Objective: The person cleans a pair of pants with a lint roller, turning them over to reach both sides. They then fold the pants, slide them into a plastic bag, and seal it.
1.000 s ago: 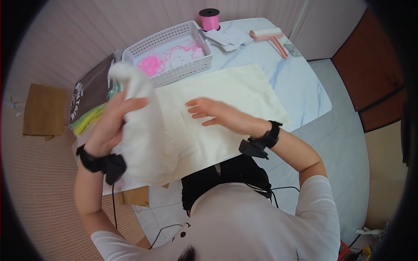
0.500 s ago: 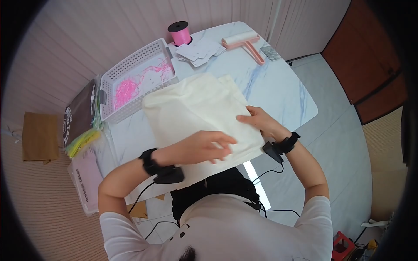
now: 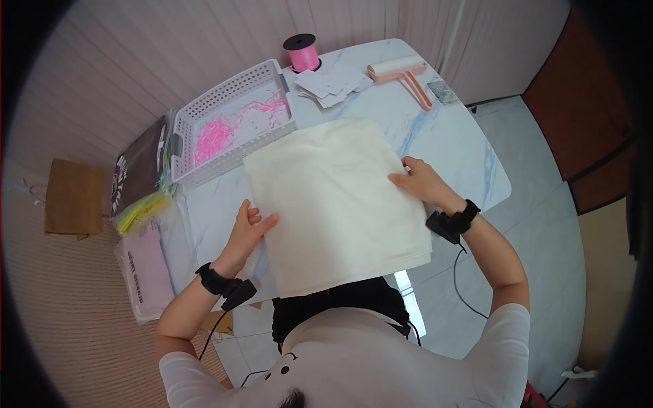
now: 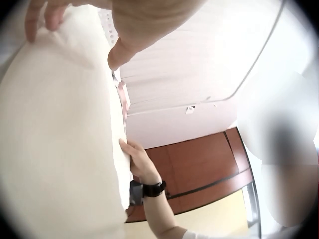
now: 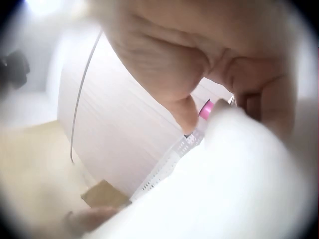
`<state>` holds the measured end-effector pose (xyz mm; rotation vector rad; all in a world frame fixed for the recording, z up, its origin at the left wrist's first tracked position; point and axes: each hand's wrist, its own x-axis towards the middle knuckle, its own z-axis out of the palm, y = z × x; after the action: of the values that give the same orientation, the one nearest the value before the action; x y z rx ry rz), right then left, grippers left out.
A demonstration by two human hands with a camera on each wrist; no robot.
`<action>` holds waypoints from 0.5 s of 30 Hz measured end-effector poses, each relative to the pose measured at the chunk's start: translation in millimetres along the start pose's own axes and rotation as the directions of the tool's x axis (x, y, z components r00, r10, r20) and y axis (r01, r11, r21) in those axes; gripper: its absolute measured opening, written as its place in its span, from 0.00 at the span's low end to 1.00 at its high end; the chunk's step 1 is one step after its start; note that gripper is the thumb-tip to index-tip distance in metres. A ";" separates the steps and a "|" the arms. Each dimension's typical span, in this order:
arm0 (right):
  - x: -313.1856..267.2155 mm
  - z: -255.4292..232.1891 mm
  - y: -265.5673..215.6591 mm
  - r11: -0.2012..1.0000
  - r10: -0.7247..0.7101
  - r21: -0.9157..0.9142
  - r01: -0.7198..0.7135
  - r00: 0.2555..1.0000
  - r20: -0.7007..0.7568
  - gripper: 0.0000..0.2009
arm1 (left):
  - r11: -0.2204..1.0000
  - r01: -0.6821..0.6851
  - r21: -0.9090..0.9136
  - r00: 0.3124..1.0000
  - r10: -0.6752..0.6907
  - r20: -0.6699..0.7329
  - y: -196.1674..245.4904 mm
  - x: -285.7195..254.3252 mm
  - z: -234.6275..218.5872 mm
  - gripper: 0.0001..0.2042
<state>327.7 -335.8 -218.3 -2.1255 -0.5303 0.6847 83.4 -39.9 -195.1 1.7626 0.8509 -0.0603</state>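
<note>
A cream cloth (image 3: 333, 204), folded into a rough square, lies over the front of the table. At its left edge my left hand (image 3: 248, 231) pinches it, thumb on the upper side and fingers along the edge. Those fingers (image 4: 55, 19) dent the fabric in the left wrist view. My right hand (image 3: 423, 185) holds the right edge, its thumb on top and the other fingers curled beneath, partly hidden. The right wrist view shows the cloth (image 5: 214, 174) between thumb and fingers.
Behind the cloth stands a white basket (image 3: 178, 146) with pink shreds (image 3: 214, 139). A pink ribbon spool (image 3: 301, 54), white cards (image 3: 330, 85) and a pink-handled lint roller (image 3: 401, 71) lie along the back. Bagged packages (image 3: 146, 272) line the left side.
The left hand first lifted the cloth's left part, then crossed over it toward the right. Now the cloth lies folded and flatter, and the left hand is back at its left edge.
</note>
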 end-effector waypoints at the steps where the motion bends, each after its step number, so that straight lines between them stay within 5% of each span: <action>1: 2.6 1.0 3.9 0.998 -0.037 -0.055 0.036 0.999 -0.033 0.28 | 1.000 0.001 0.001 0.999 -0.001 -0.032 -0.5 3.8 -0.1 0.51; 5: -11.6 -4.5 -22.2 0.869 -0.025 -0.495 -0.025 0.995 -0.094 0.29 | 0.991 0.068 -0.113 0.996 -0.061 0.061 10.2 -3.6 -1.2 0.46; 8: -18.5 11.3 -48.1 0.760 -0.379 -0.573 0.307 0.926 -0.006 0.31 | 0.976 0.081 -0.203 0.981 -0.042 0.190 14.0 6.8 -0.7 0.38; 11: -17.3 57.5 -64.2 0.398 -0.671 -0.546 0.737 0.640 0.374 0.32 | 0.950 0.110 -0.293 0.959 -0.023 0.284 3.9 14.8 -1.6 0.30; 15: -11.2 84.7 -43.1 0.303 -0.608 -0.552 0.777 0.603 0.516 0.35 | 0.882 0.218 -0.417 0.920 -0.043 0.391 -12.2 14.8 -18.0 0.26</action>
<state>259.8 -268.5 -223.9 -2.1493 -2.0472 0.1314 80.9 -15.6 -204.8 1.1961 0.6404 -0.2592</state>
